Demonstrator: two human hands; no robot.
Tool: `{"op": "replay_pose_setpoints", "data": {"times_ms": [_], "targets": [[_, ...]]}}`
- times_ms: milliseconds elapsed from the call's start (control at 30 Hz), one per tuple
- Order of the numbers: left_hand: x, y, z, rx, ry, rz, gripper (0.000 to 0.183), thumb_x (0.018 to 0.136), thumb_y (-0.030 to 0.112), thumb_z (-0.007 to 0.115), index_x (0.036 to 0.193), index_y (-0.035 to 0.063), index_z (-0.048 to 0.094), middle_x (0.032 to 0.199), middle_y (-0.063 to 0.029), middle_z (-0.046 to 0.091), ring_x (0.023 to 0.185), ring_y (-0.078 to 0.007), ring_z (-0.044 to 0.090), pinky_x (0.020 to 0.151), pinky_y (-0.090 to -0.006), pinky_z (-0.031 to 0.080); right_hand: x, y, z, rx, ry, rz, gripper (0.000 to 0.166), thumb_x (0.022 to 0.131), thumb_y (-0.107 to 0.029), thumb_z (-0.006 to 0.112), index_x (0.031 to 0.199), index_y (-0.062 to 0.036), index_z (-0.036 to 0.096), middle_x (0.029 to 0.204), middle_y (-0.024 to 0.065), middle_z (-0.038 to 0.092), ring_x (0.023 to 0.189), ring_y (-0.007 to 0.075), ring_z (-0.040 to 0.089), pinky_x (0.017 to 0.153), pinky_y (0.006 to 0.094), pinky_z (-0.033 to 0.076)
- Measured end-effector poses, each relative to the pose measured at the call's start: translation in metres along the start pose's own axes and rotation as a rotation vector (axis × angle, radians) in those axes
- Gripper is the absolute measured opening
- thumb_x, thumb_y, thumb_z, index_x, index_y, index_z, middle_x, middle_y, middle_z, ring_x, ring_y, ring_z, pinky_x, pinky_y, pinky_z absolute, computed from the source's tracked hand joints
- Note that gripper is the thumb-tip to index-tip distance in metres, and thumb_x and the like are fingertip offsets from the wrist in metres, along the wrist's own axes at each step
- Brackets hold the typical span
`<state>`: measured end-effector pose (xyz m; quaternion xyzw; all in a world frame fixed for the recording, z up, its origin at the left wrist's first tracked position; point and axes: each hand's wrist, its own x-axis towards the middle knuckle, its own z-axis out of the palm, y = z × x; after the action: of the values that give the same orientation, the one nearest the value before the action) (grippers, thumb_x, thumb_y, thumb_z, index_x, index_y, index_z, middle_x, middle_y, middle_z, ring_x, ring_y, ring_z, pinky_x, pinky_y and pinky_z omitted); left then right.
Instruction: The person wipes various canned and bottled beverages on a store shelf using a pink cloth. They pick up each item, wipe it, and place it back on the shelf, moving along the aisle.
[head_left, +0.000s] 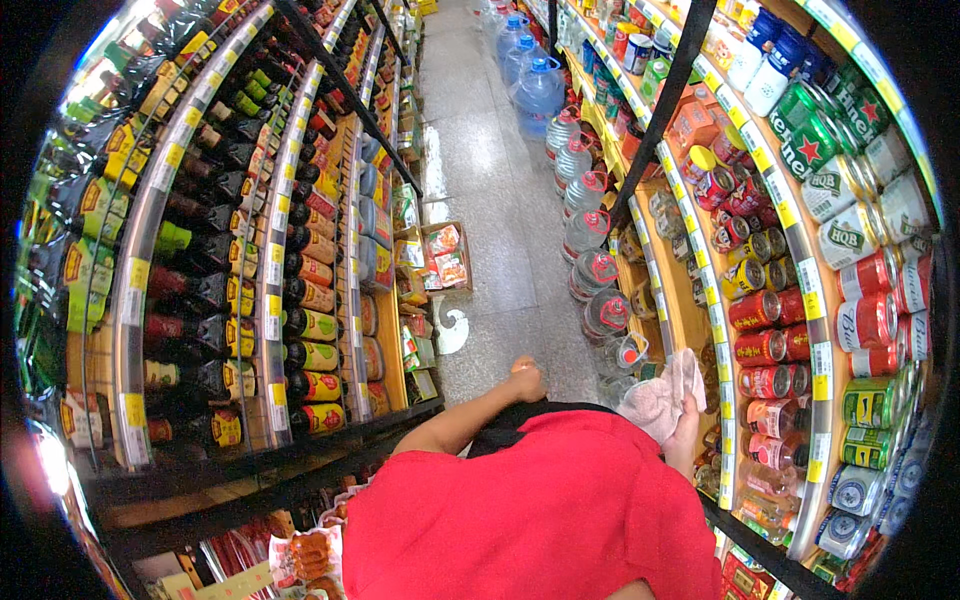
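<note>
My right hand (683, 431) grips a pale pink cloth (658, 405), which looks like a small towel. The cloth hangs bunched beside the lower shelf edge (726, 420) on my right; whether it touches that edge I cannot tell. In front of my body, over the black trousers, my left hand (529, 379) is curled into a loose fist, and nothing shows in it. Closest to the cloth on the floor are large clear water bottles (624, 351) with red or white handles. Drink cans (757, 349) fill the shelves on the right.
A tiled aisle (487, 172) runs ahead between two shelf racks. Sauce bottles (311, 300) line the left rack. An open carton of packets (448, 255) juts into the aisle at left. Blue water jugs (538, 90) stand farther along the right. Black posts (667, 97) rise at the racks.
</note>
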<state>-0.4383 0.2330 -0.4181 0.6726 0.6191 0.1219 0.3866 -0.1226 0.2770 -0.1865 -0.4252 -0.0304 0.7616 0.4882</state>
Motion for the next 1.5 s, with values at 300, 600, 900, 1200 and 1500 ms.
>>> {"op": "replay_pose_setpoints", "data": {"times_ms": [300, 600, 900, 1200, 1500], "targets": [[0.036, -0.058, -0.029, -0.311, -0.075, -0.237, 0.036, 0.072, 0.034, 0.061, 0.075, -0.0017, 0.065, 0.080, -0.0271, 0.061, 0.080, -0.0387, 0.062, 0.069, -0.0427, 0.048, 0.041, 0.023, 0.098, -0.037, 0.023, 0.098, 0.042, 0.087, -0.034, 0.049, 0.113, -0.0016, 0.056, 0.103, 0.0158, 0.063, 0.093, 0.0315, 0.062, 0.086, 0.0458, 0.049], [0.024, -0.062, -0.157, -0.327, -0.169, -0.517, 0.035, 0.075, 0.029, 0.066, 0.085, -0.0048, 0.064, 0.066, -0.0143, 0.062, 0.056, -0.0215, 0.060, 0.053, -0.0357, 0.048, 0.106, 0.054, 0.153, 0.042, -0.080, 0.038, 0.032, 0.084, -0.022, 0.055, 0.110, -0.0029, 0.056, 0.094, 0.0156, 0.065, 0.082, 0.0294, 0.065, 0.077, 0.0449, 0.053], [0.067, -0.045, -0.203, -0.460, -0.236, -0.589, 0.040, 0.078, 0.022, 0.064, 0.104, -0.0076, 0.058, 0.075, -0.0108, 0.061, 0.056, -0.0177, 0.058, 0.047, -0.0292, 0.045, 0.139, 0.041, 0.180, -0.021, -0.034, -0.023, 0.030, 0.082, -0.019, 0.059, 0.108, -0.0046, 0.057, 0.095, 0.0114, 0.064, 0.083, 0.0248, 0.064, 0.076, 0.0411, 0.054], [0.153, -0.025, -0.260, -0.647, -0.148, -0.502, 0.034, 0.081, 0.020, 0.062, 0.104, -0.0045, 0.059, 0.078, -0.0093, 0.063, 0.060, -0.0167, 0.059, 0.050, -0.0290, 0.045, 0.224, -0.021, 0.250, -0.131, -0.116, -0.256, 0.038, 0.078, -0.012, 0.062, 0.113, -0.0038, 0.052, 0.095, 0.0065, 0.060, 0.081, 0.0192, 0.061, 0.070, 0.0352, 0.053], [0.279, -0.003, -0.330, -0.537, -0.170, -0.442, 0.042, 0.082, 0.022, 0.063, 0.111, -0.0070, 0.055, 0.084, -0.0113, 0.063, 0.062, -0.0166, 0.059, 0.052, -0.0277, 0.045, 0.282, -0.032, 0.301, -0.281, -0.163, 0.016, 0.034, 0.077, -0.011, 0.067, 0.110, -0.0038, 0.058, 0.097, 0.0055, 0.064, 0.083, 0.0167, 0.061, 0.074, 0.0345, 0.052]]}}
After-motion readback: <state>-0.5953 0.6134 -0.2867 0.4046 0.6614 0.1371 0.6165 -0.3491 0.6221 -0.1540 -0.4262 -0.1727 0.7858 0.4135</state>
